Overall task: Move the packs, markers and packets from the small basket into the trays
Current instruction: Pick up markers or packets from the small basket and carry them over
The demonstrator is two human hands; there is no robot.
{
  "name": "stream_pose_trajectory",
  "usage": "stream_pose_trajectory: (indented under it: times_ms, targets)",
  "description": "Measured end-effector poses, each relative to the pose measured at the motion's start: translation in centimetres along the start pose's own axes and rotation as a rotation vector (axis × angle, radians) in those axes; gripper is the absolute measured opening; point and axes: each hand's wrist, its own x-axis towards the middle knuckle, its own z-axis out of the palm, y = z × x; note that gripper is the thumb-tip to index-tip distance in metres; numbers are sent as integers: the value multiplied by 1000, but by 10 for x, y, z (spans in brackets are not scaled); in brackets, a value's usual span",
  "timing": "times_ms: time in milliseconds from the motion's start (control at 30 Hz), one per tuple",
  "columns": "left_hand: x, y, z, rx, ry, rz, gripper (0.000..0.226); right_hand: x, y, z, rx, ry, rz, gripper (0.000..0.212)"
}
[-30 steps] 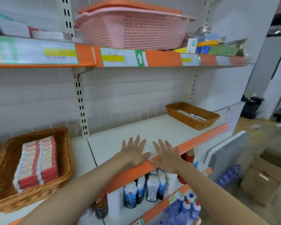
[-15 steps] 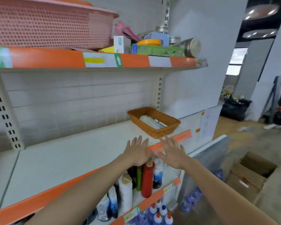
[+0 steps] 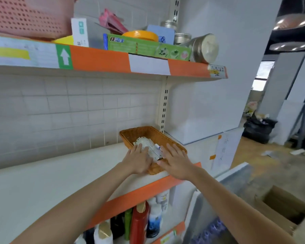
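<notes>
Left hand point(image 3: 139, 160) flat over near-left corner of small basket point(image 3: 173, 140), fingers straight and spread, fingertips resting on white packets point(image 3: 144, 143) inside; gripped nothing. Right hand point(image 3: 176, 162) likewise flat, fingers extended, over near-right rim of basket, thumb near packets; contact unclear, held nothing. Basket sat on white middle shelf point(image 3: 60, 173), right end, beside upright post. Marker point(image 3: 158, 147) with blue tip lay atop packets between 2 hands. Bottles point(image 3: 139, 224) stood on shelf below.
</notes>
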Motion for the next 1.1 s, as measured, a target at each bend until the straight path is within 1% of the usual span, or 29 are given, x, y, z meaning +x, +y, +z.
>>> stream_pose_trajectory:
  times_ms: [100, 233, 367, 467, 700, 867, 967, 1100]
  targets:
    - [34, -1, -5, 12, -24, -8, 59, 37, 11, -8, 4, 22, -19, 64]
    - [67, -5, -5, 33, -52, -43, 60, 73, 16, -4, 14, -37, -68, 63]
    - [78, -8, -5, 72, -99, -96, 63, 98, 22, -5, 89, -83, -124, 65]
    - [88, -12, 0, 97, -113, -137, 62, 117, 27, -5, 91, -129, -169, 65]
    - [103, 7, -1, 142, -119, -311, 61, 156, 39, 2, 81, -217, -274, 62]
    - [112, 20, 7, 221, -99, -404, 58, 168, 40, 12, 73, -198, -293, 57]
    - [116, 21, 13, 258, -81, -410, 56, 173, 40, 18, 68, -172, -287, 54]
    - [114, 24, 12, 215, -23, -395, 44, 177, 42, 20, 101, -154, -277, 53]
